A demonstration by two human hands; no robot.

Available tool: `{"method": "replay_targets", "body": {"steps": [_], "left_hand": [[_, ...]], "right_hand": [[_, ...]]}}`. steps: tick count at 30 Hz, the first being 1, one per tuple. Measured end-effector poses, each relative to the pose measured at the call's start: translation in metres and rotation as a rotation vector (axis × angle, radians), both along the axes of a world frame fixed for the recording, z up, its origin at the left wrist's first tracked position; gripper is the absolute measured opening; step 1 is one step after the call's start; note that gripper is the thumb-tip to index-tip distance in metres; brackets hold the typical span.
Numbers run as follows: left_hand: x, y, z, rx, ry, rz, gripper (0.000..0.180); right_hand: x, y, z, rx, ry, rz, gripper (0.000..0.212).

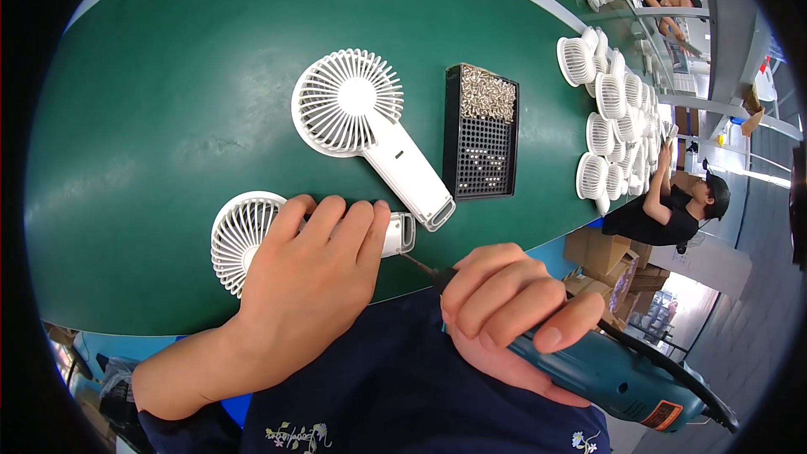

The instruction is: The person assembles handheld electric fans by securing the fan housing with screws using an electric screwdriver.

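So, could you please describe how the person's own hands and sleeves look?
The left hand and right hand are bare, without gloves or visible rings. A dark navy sleeve covers part of the left forearm; the right one cannot be made out. The navy top bears small floral decorations.

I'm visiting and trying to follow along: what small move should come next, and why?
Perhaps line the power screwdriver up with the handle of the nearer fan: the left hand holds that fan on the table, and the right hand grips the screwdriver, its tip close to the handle's end.
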State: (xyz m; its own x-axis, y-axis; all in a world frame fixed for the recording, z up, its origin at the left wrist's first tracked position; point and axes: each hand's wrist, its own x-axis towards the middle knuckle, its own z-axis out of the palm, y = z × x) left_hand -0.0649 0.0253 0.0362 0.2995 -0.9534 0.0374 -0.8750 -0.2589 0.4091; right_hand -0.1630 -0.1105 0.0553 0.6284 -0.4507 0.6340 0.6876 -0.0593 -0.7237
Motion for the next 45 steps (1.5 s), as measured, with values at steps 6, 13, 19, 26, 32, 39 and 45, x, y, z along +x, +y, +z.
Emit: {"method": "replay_targets", "body": {"steps": [6,13,19,26,32,39,45], "left_hand": [[-0.002,0.001,-0.005,-0.004,0.022,0.003,0.048],[-0.001,0.002,-0.006,-0.018,-0.017,-0.006,0.046],[0.006,0.0,-0.005,-0.032,-0.045,-0.033,0.043],[0.025,-0.009,0.019,-0.128,-0.43,-0.365,0.031],[0.077,-0.053,0.027,0.061,-0.428,-0.677,0.028],[0.186,-0.093,0.01,-0.047,-0.544,-0.784,0.046],[0.311,-0.21,0.053,-0.092,-0.819,-0.194,0.056]], "right_hand": [[-0.001,0.0,-0.01,-0.041,0.061,0.036,0.061],[-0.001,0.001,-0.014,-0.112,0.041,0.039,0.064],[-0.013,-0.01,-0.003,-0.034,0.144,0.041,0.059],[-0.026,-0.043,-0.006,0.273,-0.055,-0.133,0.065],[-0.05,-0.051,-0.02,0.413,-0.061,-0.144,0.067],[-0.076,-0.048,-0.026,0.537,-0.096,-0.181,0.067],[-0.069,-0.04,-0.022,0.638,-0.067,-0.103,0.076]]}}
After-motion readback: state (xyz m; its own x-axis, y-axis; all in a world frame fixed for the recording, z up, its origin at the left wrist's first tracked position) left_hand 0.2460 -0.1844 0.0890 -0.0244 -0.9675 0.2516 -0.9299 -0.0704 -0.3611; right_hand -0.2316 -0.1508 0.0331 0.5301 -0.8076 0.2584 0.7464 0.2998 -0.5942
